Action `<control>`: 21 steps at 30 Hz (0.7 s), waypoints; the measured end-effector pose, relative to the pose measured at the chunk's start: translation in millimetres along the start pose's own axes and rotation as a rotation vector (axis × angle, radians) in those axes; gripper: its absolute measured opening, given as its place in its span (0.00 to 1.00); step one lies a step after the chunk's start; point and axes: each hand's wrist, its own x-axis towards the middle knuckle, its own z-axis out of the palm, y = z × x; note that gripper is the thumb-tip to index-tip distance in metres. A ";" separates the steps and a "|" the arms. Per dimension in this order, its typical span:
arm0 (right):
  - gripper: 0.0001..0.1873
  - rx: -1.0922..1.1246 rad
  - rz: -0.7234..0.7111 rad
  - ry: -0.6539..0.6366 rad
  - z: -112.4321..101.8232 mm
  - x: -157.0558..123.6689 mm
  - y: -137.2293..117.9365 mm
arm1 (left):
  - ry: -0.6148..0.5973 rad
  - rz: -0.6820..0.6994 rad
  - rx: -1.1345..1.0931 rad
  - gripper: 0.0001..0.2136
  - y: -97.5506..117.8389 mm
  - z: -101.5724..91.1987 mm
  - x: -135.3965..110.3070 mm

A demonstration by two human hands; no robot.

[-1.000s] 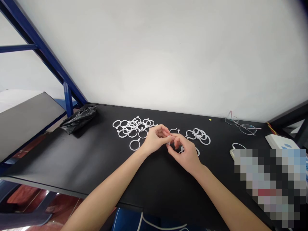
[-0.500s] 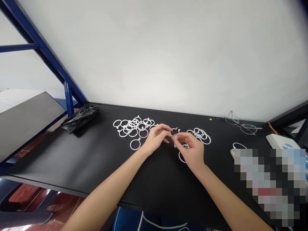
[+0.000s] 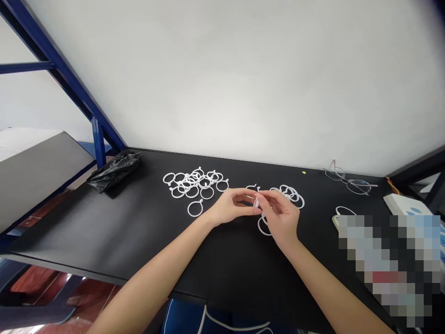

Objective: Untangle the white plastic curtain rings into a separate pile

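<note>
Left hand (image 3: pixel 231 205) and right hand (image 3: pixel 281 215) meet, both pinching a small white piece (image 3: pixel 256 202); white rings (image 3: pixel 191 182) lie towards ten o'clock on the worktop (image 3: pixel 139 227) — close two-handed work, seemingly, the next move calling for steady pressure.

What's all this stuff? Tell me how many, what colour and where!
Ring pile: too overlapped to count, white, left of centre
Lone ring: one, white, nearer the camera
Ring cluster: several, white, right of centre
Half-hidden rings: count unclear, white, centre
Small piece: one, white, centre
Plastic bag: one, black, left
Glasses: one pair, thin pale frame, right
Speck: one, yellow, right
Box: one, white and blue, right edge
Blurred patch: one, mixed, lower right
Table: one, black, centre
Wall: one, whitish, back
Frame: one, blue, left
Board: one, grey, left
Floor: one, reddish, lower left
Cloth: one, blue, bottom
Left hand: one, bare, centre
Right hand: one, bare, centre
</note>
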 end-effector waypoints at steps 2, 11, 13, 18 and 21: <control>0.04 -0.001 -0.039 -0.031 0.2 0.1 -1.2 | 0.028 -0.002 -0.031 0.19 -0.3 -0.1 0.7; 0.06 -0.038 -0.092 -0.052 -0.8 -1.1 0.2 | 0.057 -0.010 -0.053 0.17 -1.5 -0.3 0.9; 0.06 -0.055 -0.101 -0.052 -0.8 -0.5 0.4 | 0.056 -0.015 -0.052 0.17 -1.4 -0.3 0.9; 0.08 -0.069 -0.092 -0.064 -0.8 0.3 0.1 | 0.056 -0.029 -0.071 0.16 -2.6 -0.5 1.1; 0.08 -0.075 -0.089 -0.069 -1.0 0.0 -0.5 | 0.057 -0.041 -0.076 0.16 -3.4 -1.1 0.9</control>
